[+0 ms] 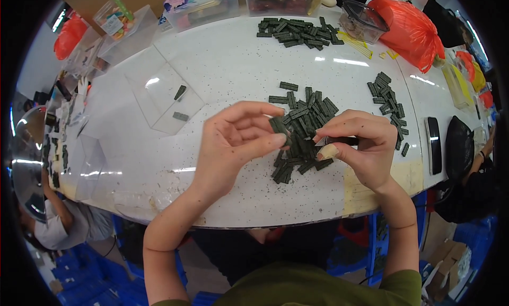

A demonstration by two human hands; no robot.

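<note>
Dark-green grooved block (278, 125) pinched in left hand (227, 139) near pile (306, 119); slim tool (348, 140) gripped in right hand (367, 142); looks unfinished, many pieces left.

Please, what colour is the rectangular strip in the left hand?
The rectangular strip is dark green, best seen in the head view.

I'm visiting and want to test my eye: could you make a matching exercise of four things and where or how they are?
1. Left hand
2. Right hand
3. Black oblong device
4. Dark-rimmed clear container

A. Holding a small dark tool
B. Beside a red bag
C. Pinching a dark green piece
D. On the table's right side

Pairs: 1-C, 2-A, 3-D, 4-B
</note>
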